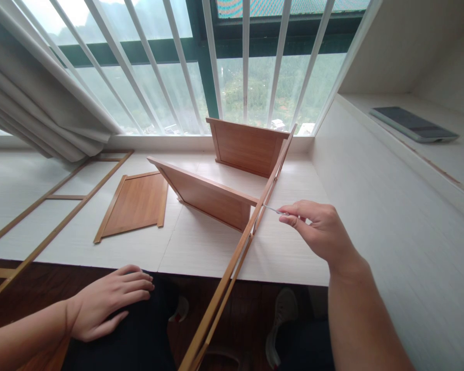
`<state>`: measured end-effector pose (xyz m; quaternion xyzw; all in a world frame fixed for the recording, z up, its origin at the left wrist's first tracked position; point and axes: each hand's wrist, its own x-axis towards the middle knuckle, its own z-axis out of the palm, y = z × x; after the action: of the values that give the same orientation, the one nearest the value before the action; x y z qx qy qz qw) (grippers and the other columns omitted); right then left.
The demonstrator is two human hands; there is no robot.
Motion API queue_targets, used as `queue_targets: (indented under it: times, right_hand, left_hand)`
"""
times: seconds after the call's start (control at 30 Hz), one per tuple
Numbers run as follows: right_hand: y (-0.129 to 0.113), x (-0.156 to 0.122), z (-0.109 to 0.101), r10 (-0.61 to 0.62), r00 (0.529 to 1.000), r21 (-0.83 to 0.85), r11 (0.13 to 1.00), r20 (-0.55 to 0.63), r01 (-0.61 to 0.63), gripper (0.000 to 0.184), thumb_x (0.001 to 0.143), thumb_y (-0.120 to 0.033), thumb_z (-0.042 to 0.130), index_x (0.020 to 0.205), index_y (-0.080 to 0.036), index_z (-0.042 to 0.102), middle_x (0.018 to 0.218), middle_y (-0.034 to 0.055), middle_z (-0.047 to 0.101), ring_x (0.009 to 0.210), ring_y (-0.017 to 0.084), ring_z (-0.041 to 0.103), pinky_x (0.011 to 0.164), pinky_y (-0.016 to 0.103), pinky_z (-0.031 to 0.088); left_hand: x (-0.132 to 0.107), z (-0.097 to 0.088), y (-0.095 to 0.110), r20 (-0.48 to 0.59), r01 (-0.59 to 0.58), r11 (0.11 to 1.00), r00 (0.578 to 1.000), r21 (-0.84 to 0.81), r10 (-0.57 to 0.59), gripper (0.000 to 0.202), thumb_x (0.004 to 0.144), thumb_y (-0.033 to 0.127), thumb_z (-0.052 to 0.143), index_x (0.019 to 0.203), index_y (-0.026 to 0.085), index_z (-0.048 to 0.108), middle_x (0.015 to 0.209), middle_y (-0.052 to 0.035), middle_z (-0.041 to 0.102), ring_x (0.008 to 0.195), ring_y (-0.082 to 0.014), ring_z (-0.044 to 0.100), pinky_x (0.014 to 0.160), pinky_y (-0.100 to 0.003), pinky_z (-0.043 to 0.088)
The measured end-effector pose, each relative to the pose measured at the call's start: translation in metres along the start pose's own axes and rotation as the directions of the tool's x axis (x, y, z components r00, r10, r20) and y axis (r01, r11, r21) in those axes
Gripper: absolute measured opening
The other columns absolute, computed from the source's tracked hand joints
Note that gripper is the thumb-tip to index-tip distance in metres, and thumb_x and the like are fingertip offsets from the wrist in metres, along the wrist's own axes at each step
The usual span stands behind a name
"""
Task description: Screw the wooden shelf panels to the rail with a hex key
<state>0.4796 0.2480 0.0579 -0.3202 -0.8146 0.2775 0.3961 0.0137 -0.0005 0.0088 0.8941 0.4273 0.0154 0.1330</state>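
Note:
My right hand (319, 229) is closed in a pinch on a thin metal tool (272, 209) whose tip meets the long wooden side frame (235, 257) where a brown shelf panel (206, 193) joins it. A second shelf panel (247, 147) stands joined to the same frame farther back, near the window. My left hand (110, 301) lies flat with fingers stretched out on my dark-clothed knee, holding nothing.
A loose shelf panel (137, 203) lies flat on the white platform (185, 242), and another wooden ladder frame (58, 198) lies at the left. A curtain (34, 103) hangs at the left; a tablet (413, 123) rests on the right ledge. My shoes (282, 309) are on the dark floor.

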Motion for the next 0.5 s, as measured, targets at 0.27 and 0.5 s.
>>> queue_targets:
  times: [0.27, 0.5]
  right_hand:
    - [-0.0003, 0.0008, -0.0030, 0.205, 0.976, 0.085, 0.974, 0.074, -0.211, 0.036, 0.092, -0.054, 0.081, 0.111, -0.024, 0.085, 0.087, 0.0047, 0.080, 0.076, 0.020, 0.070, 0.066, 0.031, 0.053]
    - [0.0005, 0.0044, -0.0035, 0.373, 0.848, 0.335, 0.798, 0.377, -0.500, 0.070, 0.092, -0.080, 0.064, 0.061, -0.017, 0.070, 0.059, 0.0068, 0.066, 0.059, 0.016, 0.060, 0.061, 0.029, 0.048]
  left_hand:
    - [0.0004, 0.0026, -0.0003, -0.021, 0.001, 0.989, 1.000, -0.150, -0.004, 0.045, 0.093, 0.023, 0.037, 0.128, 0.029, 0.065, 0.130, -0.0037, 0.077, 0.125, -0.0258, 0.066, 0.117, -0.045, 0.041]
    - [0.0027, 0.0005, 0.0020, -0.031, -0.009, 0.989, 1.000, -0.148, 0.005, 0.044, 0.094, 0.023, 0.038, 0.128, 0.030, 0.064, 0.130, -0.0015, 0.077, 0.124, -0.0239, 0.066, 0.117, -0.043, 0.040]
